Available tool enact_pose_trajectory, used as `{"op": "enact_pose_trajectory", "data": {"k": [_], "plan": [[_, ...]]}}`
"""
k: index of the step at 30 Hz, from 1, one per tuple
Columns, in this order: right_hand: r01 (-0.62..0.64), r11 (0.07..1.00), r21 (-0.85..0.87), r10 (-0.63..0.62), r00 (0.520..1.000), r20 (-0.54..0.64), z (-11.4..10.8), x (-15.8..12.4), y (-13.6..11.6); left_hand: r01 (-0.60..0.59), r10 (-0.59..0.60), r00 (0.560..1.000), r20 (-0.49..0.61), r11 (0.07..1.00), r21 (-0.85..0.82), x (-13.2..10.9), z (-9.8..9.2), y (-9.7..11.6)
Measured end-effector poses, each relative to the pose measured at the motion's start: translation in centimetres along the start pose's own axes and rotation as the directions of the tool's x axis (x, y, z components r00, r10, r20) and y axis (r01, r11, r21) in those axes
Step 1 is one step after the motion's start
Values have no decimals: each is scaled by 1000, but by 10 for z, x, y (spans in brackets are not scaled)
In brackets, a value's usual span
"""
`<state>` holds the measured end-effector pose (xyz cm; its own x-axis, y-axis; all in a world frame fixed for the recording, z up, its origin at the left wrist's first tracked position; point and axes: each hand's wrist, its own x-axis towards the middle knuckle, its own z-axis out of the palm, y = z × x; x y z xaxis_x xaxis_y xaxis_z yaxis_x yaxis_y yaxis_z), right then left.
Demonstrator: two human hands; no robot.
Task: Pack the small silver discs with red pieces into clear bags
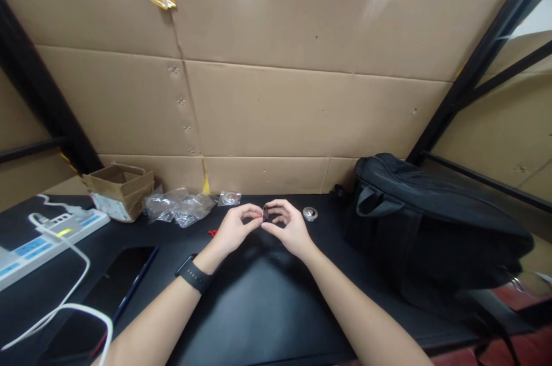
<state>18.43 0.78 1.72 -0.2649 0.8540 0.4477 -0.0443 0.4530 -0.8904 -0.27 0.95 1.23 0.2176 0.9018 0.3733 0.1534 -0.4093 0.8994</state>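
Above the middle of the black table, my two hands meet at a small round metal piece (265, 214), seen nearly edge-on. My right hand (290, 229) grips it between thumb and fingers. Thumb and fingertips of my left hand (235, 229) are pinched at its left side, where a tiny red bit (259, 218) shows; its kind is too small to tell. To the right of my hands lies a round silver metal part (309, 214). A red object (213, 232), partly hidden, lies beside my left hand. Behind it is a small clear packet (229, 198) with a round part inside.
Crumpled clear plastic bags (179, 206) and an open cardboard box (123, 191) stand at the back left. Nearer are a white power strip (52, 242) with cables and a dark tablet-like device (116, 280). A black backpack (422, 228) fills the right side. Cardboard (267, 107) walls the back.
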Motion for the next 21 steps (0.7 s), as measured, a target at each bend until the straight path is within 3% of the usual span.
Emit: {"op": "enact_pose_trajectory", "data": {"k": [5,11,21], "plan": [[-8,1000,23,7,1000,30,0,-1,-2,-9,16,999,-43,986,169,-3,0,5],[-4,999,47,2,999,54,-1,-1,-3,-96,149,986,-77,880,465,-6,1,14],[-22,991,134,18,999,32,-1,-1,-4,-126,324,932,-165,713,690,-14,10,27]]}}
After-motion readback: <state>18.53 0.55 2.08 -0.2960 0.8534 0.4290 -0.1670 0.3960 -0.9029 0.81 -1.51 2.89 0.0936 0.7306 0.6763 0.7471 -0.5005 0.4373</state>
